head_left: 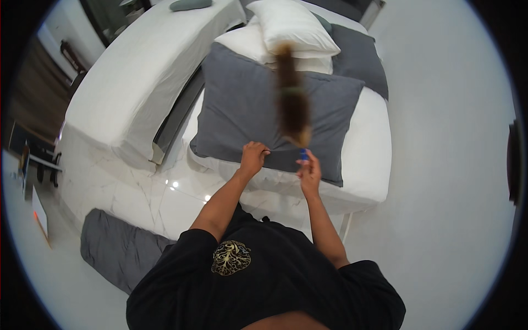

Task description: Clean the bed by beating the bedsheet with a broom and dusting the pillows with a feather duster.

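My right hand (pixel 309 172) grips the short blue handle (pixel 304 154) of a brown feather-like duster (pixel 293 109), blurred by motion, whose head points away from me over the bed. Beneath it a dark grey pillow (pixel 235 111) lies across the near end of the white-sheeted bed (pixel 368 144). My left hand (pixel 253 156) rests at the pillow's near edge with the fingers bent; whether it pinches the fabric cannot be told.
White pillows (pixel 293 29) are stacked beyond, beside another dark grey pillow (pixel 359 57). To the left stands a second white-covered bed (pixel 136 70), a narrow gap between them. A grey cushion or bundle (pixel 123 247) lies at lower left. Pale marble-patterned floor (pixel 140 194) shows nearby.
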The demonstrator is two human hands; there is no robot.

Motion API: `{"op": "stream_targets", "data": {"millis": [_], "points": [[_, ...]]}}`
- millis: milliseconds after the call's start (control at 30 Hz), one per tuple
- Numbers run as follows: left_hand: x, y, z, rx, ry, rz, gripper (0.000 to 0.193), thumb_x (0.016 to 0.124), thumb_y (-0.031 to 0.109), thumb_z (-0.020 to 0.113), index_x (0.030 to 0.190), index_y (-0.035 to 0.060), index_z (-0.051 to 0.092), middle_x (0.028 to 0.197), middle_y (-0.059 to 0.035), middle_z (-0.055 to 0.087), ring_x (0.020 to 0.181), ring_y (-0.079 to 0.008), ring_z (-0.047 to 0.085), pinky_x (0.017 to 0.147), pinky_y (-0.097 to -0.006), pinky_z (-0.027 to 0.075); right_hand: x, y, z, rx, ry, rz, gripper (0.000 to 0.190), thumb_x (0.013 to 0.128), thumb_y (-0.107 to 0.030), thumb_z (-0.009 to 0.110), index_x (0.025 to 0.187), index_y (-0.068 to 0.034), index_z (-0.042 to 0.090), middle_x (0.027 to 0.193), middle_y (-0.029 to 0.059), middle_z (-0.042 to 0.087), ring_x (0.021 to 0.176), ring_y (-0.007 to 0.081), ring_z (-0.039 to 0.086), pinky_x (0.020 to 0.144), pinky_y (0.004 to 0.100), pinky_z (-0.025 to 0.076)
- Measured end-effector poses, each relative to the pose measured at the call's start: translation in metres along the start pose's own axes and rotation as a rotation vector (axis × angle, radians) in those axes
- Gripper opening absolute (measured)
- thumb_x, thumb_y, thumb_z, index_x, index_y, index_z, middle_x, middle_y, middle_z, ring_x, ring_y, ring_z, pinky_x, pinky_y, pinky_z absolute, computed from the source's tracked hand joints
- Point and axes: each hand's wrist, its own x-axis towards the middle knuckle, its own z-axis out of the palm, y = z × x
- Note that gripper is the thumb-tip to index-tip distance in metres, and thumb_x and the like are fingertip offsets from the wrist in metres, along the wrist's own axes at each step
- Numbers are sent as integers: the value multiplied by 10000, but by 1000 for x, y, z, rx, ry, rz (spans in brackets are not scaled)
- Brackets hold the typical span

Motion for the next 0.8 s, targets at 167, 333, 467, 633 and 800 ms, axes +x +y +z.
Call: {"op": "stream_targets", "data": {"millis": [167,333,467,633,800], "points": [[-21,-1,15,17,37,19,93,797,118,632,879,88,663,897,-65,637,880,-270,549,834,-408,380,-1,-15,13,-392,-79,164,278,940,-197,532,1181,-66,572,788,45,614,623,67,499,561,233,453],[-33,-4,23,-29,108,21,189,780,62,596,964,89,631,899,-104,627,878,-322,558,807,-441,393,37,-81,84,-879,-739,-585,250,879,-254,549,1105,-187,634,869,104,641,788,317,627,665,423,488],[-39,2,17,29,-27,-66,174,747,54,604,919,66,619,895,-120,623,893,-328,562,792,-448,392,49,-108,147,-1002,-545,-456,229,866,-246,557,1061,-175,653,882,95,648,794,302,640,673,412,495],[-48,4,13,87,257,111,141,744,81,624,885,86,617,867,-88,617,846,-283,551,771,-419,391,48,-93,156,-1270,-1021,-248,266,866,-215,550,1100,-123,636,912,121,657,739,302,646,635,411,497],[-43,-3,10,150,-8,59,115,772,115,630,886,112,641,869,-61,629,854,-268,538,781,-397,384,34,-133,84,-642,-1158,212,311,894,-207,559,1179,-89,599,837,104,633,664,157,614,578,313,491]]}}
